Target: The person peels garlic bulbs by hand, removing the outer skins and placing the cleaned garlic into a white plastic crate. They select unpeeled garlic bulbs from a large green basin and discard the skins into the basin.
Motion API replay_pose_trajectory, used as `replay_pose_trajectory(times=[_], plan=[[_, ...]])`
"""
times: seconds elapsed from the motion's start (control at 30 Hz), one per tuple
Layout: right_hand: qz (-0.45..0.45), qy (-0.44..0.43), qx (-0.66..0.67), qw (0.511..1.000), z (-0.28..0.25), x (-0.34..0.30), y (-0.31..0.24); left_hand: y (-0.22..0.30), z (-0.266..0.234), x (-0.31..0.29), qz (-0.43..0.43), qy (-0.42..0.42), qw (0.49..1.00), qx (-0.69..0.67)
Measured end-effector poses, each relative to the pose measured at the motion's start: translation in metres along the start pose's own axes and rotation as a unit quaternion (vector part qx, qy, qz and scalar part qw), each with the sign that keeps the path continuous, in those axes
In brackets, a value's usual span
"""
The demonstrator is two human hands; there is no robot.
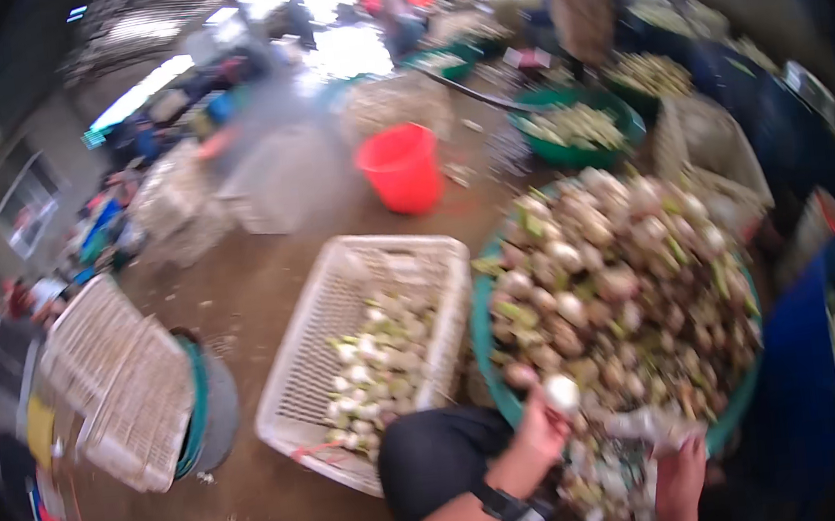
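My left hand (543,431), with a dark watch on its wrist, grips a peeled white onion (561,394) over the near edge of a big green tub (485,339). That tub is heaped with unpeeled onions (596,283), brownish and purplish, some with green shoots. To the right, my right hand (682,481) is closed beside a pale, filmy piece (655,426); blur hides what its fingers hold. Below and between the hands lie loose peelings (600,484). Left of my knee stands a white plastic crate (284,389) partly filled with peeled white onions (372,365).
A red bucket (401,172) stands beyond the crate. Stacked white baskets (133,388) rest against a grey bin (216,410) at left. Green basins (578,155) of pale vegetables and a blue container (786,376) are at right. Other people are farther back.
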State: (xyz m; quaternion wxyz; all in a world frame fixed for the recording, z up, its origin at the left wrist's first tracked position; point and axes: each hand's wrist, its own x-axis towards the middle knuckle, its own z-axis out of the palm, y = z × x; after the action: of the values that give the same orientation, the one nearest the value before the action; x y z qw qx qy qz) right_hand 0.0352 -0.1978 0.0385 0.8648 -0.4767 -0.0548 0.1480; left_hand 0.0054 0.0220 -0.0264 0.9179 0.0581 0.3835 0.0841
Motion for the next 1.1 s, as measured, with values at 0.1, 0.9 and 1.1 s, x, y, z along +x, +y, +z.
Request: replay_pose_trajectory(times=[0.1, 0.9, 1.1], plan=[[-0.022, 0.059, 0.072, 0.995, 0.016, 0.005, -0.031, 0.016, 0.009, -0.017, -0.015, -0.083, 0.996, -0.018], [0.297, 0.434, 0.203, 0.826, -0.176, 0.087, 0.12, -0.056, 0.012, -0.001, 0.141, -0.089, 0.849, 0.501], [0.064, 0.059, -0.44, 0.894, -0.063, 0.042, 0.101, -0.052, 0.014, -0.004, 0.137, -0.052, 0.836, 0.529]])
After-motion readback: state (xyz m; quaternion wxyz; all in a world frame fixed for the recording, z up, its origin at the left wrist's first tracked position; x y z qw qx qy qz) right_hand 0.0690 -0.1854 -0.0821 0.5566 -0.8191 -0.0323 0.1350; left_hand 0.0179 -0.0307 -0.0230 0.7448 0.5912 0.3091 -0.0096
